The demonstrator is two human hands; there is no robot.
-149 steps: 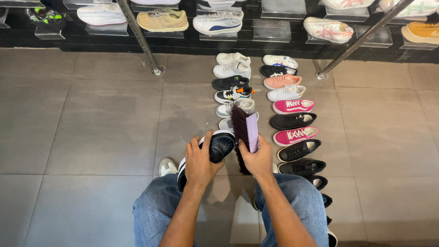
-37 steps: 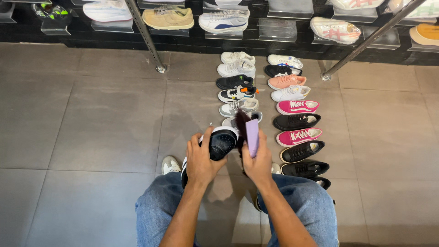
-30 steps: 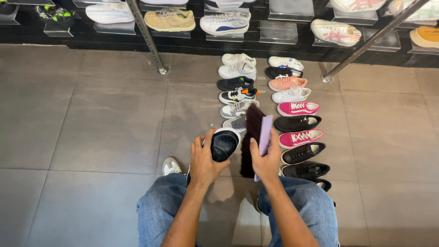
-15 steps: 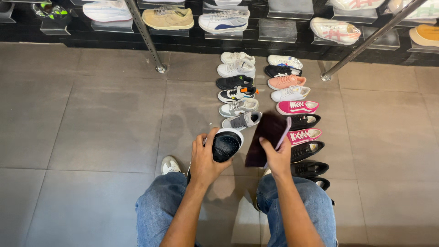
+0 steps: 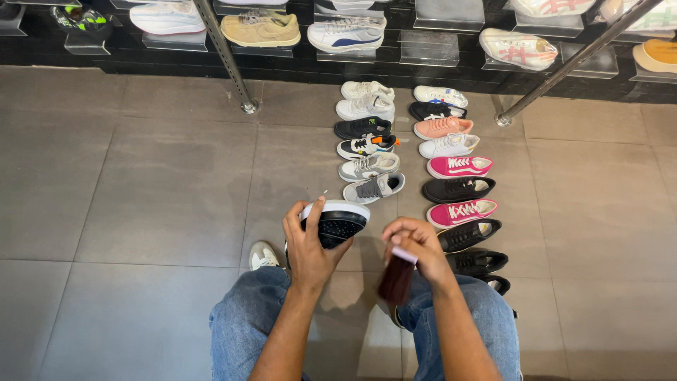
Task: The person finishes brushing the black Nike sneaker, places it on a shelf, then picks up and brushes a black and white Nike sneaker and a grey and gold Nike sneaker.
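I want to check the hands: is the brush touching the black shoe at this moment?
No. The right hand holds the brush down near the knee, apart from the black shoe in the left hand.

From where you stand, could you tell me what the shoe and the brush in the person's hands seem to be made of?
The shoe in the left hand looks like black leather or a synthetic, going by its smooth, dotted toe, with a white, probably rubber, sole rim. The brush in the right hand shows dark bristles on a pale pink back, likely plastic, though that is hard to tell.
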